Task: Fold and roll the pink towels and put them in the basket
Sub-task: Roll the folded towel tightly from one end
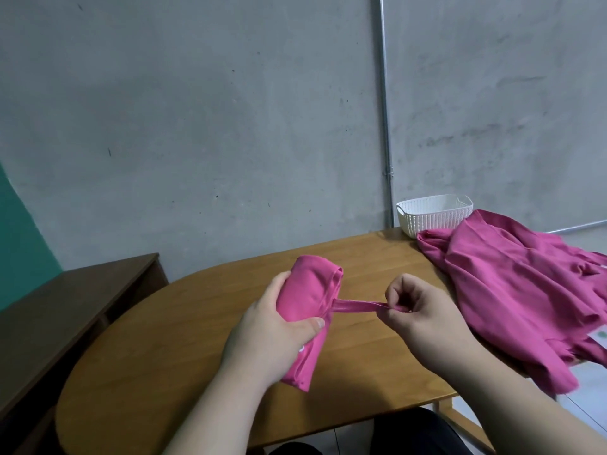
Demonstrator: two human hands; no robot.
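A rolled pink towel (310,292) is held just above the middle of the wooden table (197,339). My left hand (276,336) grips the roll from its left side, thumb across the front. My right hand (417,310) pinches a thin pink strap (356,306) that stretches taut from the roll toward the right. A loose pile of unfolded pink towels (512,290) lies on the right part of the table. The white plastic basket (433,218) stands at the far right edge by the wall, partly hidden behind the pile; nothing shows above its rim.
A dark wooden cabinet (65,307) stands left of the table. A grey concrete wall with a metal pipe (384,110) runs behind the table. Bare tabletop shows at front left. My dark-clothed legs sit below the near edge.
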